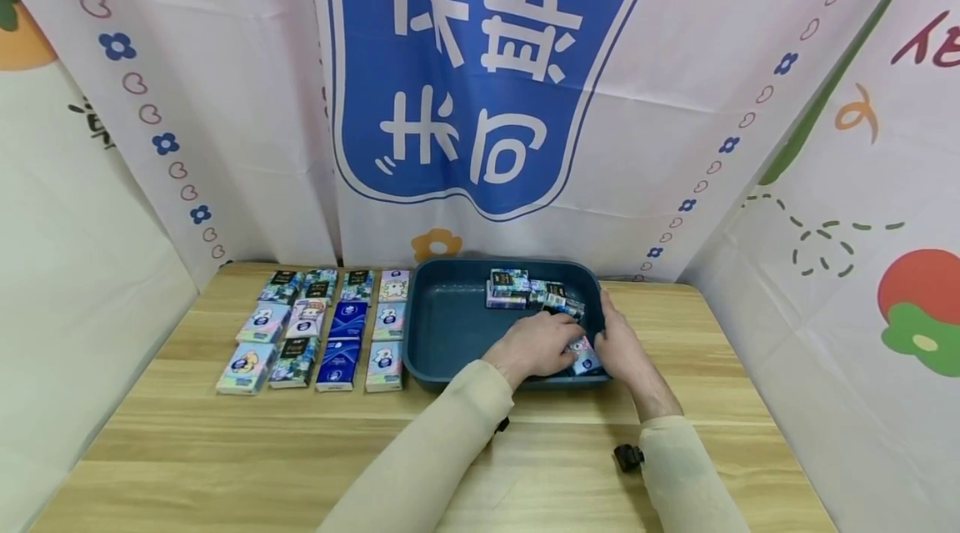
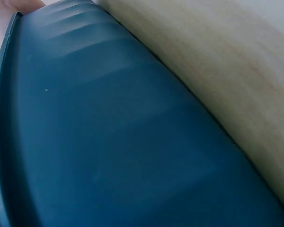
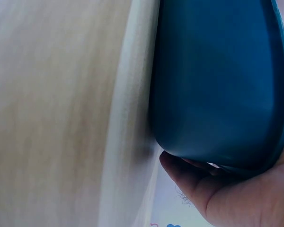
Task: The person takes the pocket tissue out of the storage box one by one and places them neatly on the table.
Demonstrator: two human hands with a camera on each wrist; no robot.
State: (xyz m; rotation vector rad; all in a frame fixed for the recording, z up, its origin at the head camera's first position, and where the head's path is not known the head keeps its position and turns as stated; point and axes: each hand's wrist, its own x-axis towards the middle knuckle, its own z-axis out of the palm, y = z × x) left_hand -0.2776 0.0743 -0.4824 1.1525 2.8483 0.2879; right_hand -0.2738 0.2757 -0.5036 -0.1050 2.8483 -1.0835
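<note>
At the left of the worktop (image 1: 202,450), the head view shows twelve small packs (image 1: 348,320) in four columns of three, some pastel, some dark floral, two plain blue. Just to their right stands the blue tray (image 1: 450,337), its left part bare inside; dark floral packs (image 1: 510,281) lie stacked and tilted towards its back right. The left hand (image 1: 536,345) reaches over the front wall, its grip narrow on a pale pack (image 1: 583,359) in the front right corner. The left wrist view does not show that hold: it gives the tray's long outer wall and the worktop beside it, with only slivers of skin at its left edge. Farthest right, the right hand (image 1: 626,354) holds the tray's right wall. The head view shows this from above; only the right wrist view reveals fingers (image 3: 187,182) bent against the outside of the tray's end, below the rim.
</note>
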